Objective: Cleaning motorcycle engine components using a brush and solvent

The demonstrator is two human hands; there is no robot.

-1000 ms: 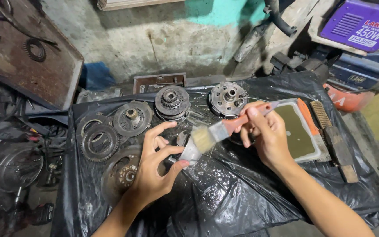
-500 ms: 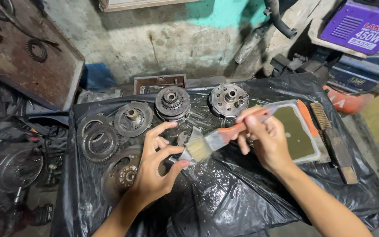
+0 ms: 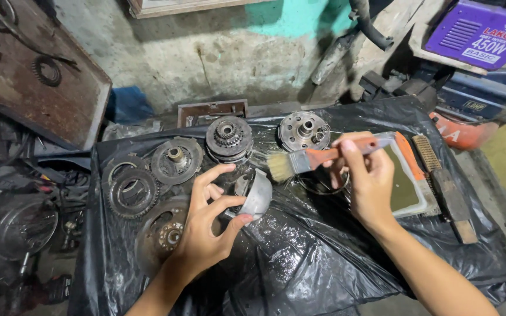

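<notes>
Grey metal cup-shaped part (image 3: 257, 196) pinched in our left hand (image 3: 206, 231) above the black-sheeted tabletop (image 3: 300, 263) | right hand (image 3: 370, 181) grip closed on the orange-handled brush (image 3: 317, 159) | we'd advise steadying the part, bristles angled inside, short strokes.

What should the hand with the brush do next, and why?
Probably bring the bristles down onto the curved metal part. The right hand holds the paintbrush with its bristles just above and to the right of that part, not touching it. The left hand pinches the part and tilts it up off the wet black plastic sheet, its open side facing the brush.
</notes>
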